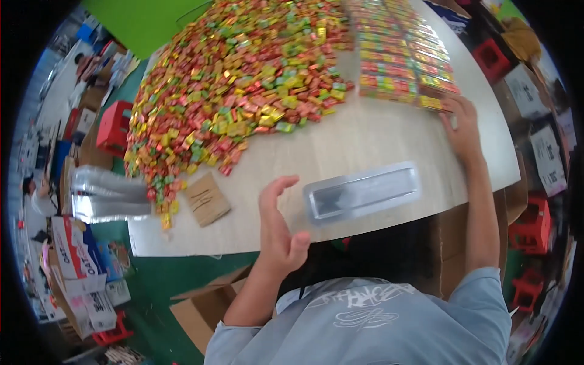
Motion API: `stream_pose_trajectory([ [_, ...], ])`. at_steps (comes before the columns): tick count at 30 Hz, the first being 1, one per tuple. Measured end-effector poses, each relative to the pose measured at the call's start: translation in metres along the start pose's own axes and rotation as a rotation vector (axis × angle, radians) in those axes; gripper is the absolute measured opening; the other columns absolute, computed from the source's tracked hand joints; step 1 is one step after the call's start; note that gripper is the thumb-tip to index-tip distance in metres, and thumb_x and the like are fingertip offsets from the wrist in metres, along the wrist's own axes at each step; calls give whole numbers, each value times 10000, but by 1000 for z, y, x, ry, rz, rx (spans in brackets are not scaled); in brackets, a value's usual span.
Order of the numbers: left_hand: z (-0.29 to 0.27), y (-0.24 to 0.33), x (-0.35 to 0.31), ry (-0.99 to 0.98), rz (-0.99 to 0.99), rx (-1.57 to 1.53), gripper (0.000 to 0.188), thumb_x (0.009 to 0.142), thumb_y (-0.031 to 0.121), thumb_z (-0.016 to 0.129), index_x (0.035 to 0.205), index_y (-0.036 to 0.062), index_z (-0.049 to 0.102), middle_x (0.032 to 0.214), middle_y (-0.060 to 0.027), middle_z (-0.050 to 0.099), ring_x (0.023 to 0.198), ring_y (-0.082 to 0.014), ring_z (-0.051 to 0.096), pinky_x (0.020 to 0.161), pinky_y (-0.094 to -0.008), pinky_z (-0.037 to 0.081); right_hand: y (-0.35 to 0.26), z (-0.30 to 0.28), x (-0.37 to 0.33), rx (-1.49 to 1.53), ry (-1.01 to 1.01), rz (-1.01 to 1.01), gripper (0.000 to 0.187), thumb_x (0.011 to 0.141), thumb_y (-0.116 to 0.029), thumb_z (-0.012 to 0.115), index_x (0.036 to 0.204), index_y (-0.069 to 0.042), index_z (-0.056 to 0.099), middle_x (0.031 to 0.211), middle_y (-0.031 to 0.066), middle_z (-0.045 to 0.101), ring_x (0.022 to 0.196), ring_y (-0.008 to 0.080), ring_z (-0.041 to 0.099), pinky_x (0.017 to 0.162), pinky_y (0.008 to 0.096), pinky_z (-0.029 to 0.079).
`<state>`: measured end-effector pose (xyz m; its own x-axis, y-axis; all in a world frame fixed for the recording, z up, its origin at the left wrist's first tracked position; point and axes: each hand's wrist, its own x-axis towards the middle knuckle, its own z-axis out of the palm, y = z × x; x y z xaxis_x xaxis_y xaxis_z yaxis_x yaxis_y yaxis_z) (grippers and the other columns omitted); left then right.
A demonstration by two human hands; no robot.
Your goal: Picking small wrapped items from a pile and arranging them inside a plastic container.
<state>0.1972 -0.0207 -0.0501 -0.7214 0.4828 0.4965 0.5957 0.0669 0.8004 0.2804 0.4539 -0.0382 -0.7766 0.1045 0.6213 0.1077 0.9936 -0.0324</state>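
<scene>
A clear plastic tray (398,185) lies on the table in front of me with no sweets in it. My left hand (280,228) hovers just left of this tray, fingers and thumb apart, holding nothing. At the far right, my right hand (463,125) has its fingers on the end of a clear tray filled with wrapped sweets (432,102). That tray forms the near end of two long rows of filled trays (389,85). A large heap of small wrapped sweets (243,79), red, yellow, orange and green, spreads over the far left and middle.
A small brown cardboard piece (207,199) lies left of my left hand. Stacked clear trays (100,194) stand by the table's left edge. An open cardboard box (207,310) is below the near edge. Red stools (114,129) and cartons (76,249) stand around the table.
</scene>
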Motion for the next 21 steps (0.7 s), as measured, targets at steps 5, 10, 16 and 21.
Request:
stream_pose_trajectory([
  [5, -47, -1, 50, -64, -1, 253, 417, 974, 237, 654, 1307, -3, 584, 1165, -181, 630, 1055, -341, 614, 987, -444, 472, -39, -6, 23, 117, 5, -71, 223, 927, -76, 707, 1145, -59, 665, 1191, 114, 669, 1159, 350, 612, 1008, 458, 468],
  [10, -36, -18, 126, -378, 164, 692, 323, 969, 231, 671, 1241, 60, 645, 1108, -162, 636, 1064, -354, 617, 914, -457, 496, -159, 27, 95, 404, -187, -505, 214, 890, -74, 724, 1098, -94, 674, 1105, 94, 678, 1046, 331, 658, 915, 436, 524],
  [16, -17, -41, 132, -489, 186, 744, 338, 924, 249, 742, 1205, 69, 686, 1183, -149, 593, 1122, -353, 595, 960, -466, 501, -209, 71, 102, 362, -237, -505, 362, 850, -107, 769, 1202, -119, 688, 1109, 65, 662, 1064, 283, 661, 916, 424, 536],
  [21, -32, -34, 130, -673, 176, 621, 289, 932, 240, 734, 1172, 81, 704, 1224, -135, 571, 1151, -345, 590, 991, -462, 487, -204, 65, 94, 347, -269, -496, 449, 802, -87, 791, 1241, -127, 705, 1186, 57, 658, 1086, 280, 661, 918, 414, 539],
])
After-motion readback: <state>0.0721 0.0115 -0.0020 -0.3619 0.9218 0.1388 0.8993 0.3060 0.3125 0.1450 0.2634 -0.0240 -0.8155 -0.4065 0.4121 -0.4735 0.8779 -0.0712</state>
